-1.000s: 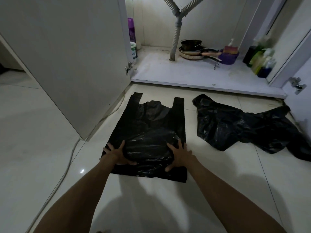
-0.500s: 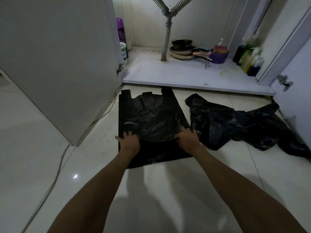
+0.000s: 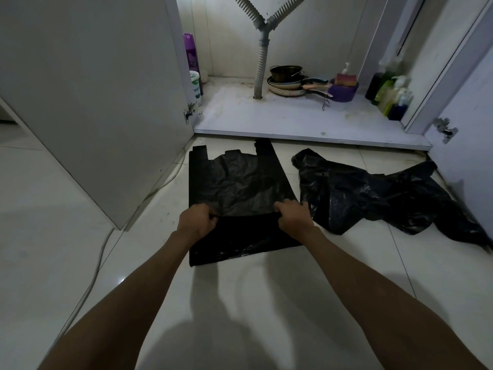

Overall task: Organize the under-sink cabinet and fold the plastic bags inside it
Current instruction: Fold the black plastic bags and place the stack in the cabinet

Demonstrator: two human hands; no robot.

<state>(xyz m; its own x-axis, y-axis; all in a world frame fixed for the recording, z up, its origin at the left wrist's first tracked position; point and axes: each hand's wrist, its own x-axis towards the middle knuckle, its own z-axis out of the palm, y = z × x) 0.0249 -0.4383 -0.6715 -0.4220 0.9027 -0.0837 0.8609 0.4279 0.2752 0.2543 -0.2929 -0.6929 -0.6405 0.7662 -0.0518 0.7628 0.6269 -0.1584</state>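
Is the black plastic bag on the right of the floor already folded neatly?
No, that black plastic bag lies spread loose and crumpled on the white tiled floor.

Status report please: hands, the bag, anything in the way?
Left hand and right hand both grip the flat bag at its sides. Bag lies on floor, handles toward cabinet. Crumpled bag close on the right.

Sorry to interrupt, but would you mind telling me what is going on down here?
A person is folding a flat black plastic bag on the pale tiled floor before the open under-sink cabinet. The left hand and right hand each pinch the bag at a fold line across its middle. A crumpled black plastic bag lies to its right, not yet folded.
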